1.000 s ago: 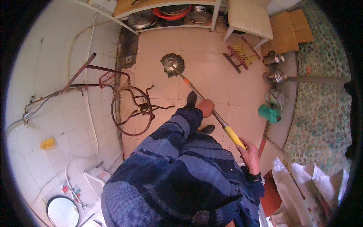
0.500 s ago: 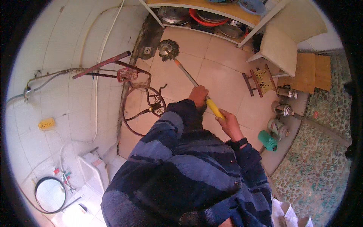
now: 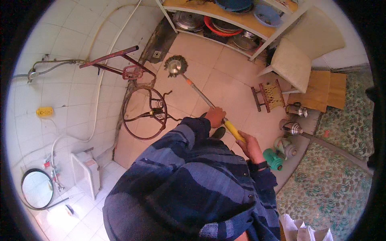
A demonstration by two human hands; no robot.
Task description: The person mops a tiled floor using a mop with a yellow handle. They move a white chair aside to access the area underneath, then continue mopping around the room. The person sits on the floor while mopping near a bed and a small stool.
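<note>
Single head-worn fisheye view, steeply down, over own torso, tiled floor [image 3: 237, 80] beyond

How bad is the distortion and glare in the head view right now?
Head view: strong fisheye bending, black vignette around the rim; the shelf edges curve. Glare washes out the round mirror at lower left. The mop and both hands stay sharp, evenly lit.

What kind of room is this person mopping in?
Probably a home's tiled kitchen or wash area. Both hands, left hand and right hand, grip a mop on the tiled floor; a shelf holds metal pots, and a wall tap sits on white tiles.
</note>
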